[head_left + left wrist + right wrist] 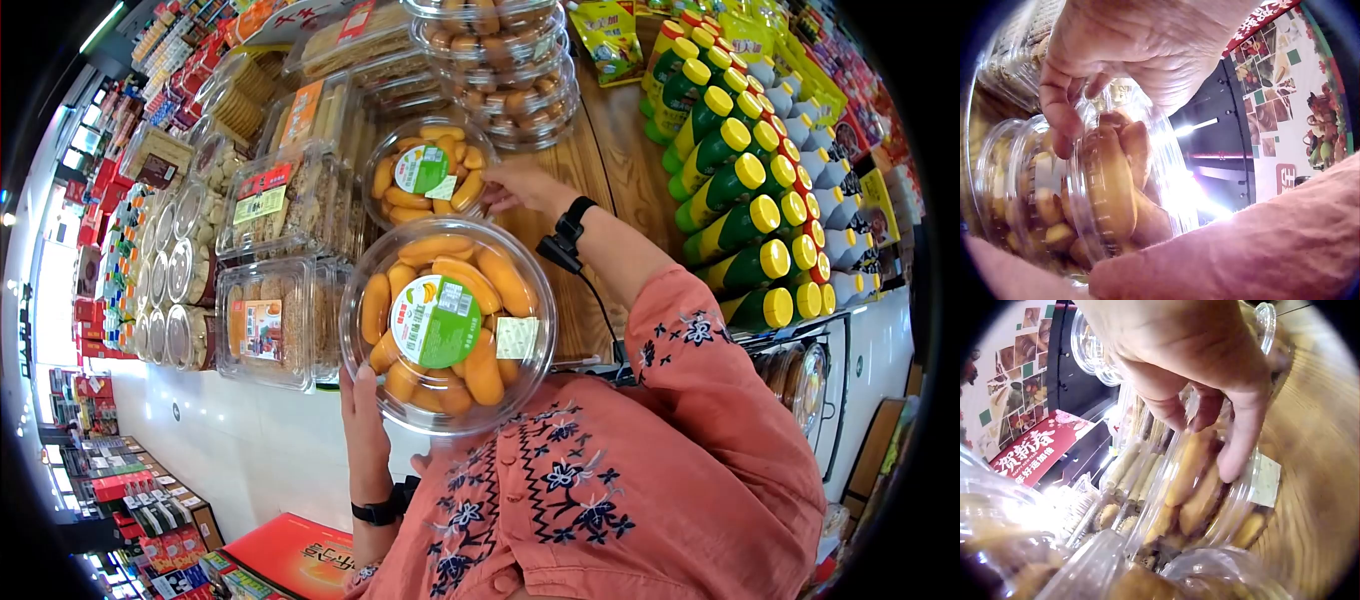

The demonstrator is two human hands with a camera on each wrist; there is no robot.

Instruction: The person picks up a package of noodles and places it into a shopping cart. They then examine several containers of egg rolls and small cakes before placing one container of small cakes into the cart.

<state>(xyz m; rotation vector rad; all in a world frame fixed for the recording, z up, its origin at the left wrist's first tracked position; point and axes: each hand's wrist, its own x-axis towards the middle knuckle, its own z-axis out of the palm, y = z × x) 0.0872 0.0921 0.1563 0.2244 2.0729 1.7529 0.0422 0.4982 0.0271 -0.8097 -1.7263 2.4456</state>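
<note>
My left hand (362, 405) holds up a round clear tub of orange finger cakes (447, 325) with a green label, close to my chest. In the left wrist view the left hand (1069, 119) curls over the held tub (1107, 187) at its rim, thumb on the lid edge. A second, matching tub (425, 172) sits on the wooden shelf (590, 150). My right hand (503, 186) grips that tub's right edge. The right wrist view shows the right hand (1216, 419) hooked over the shelf tub (1200, 487).
Clear boxes of biscuits (285, 205) stand left of the tubs. A stack of round tubs (500, 60) is at the back. Green bottles with yellow caps (730, 170) fill the right side. A red box (300, 550) lies low on the white floor.
</note>
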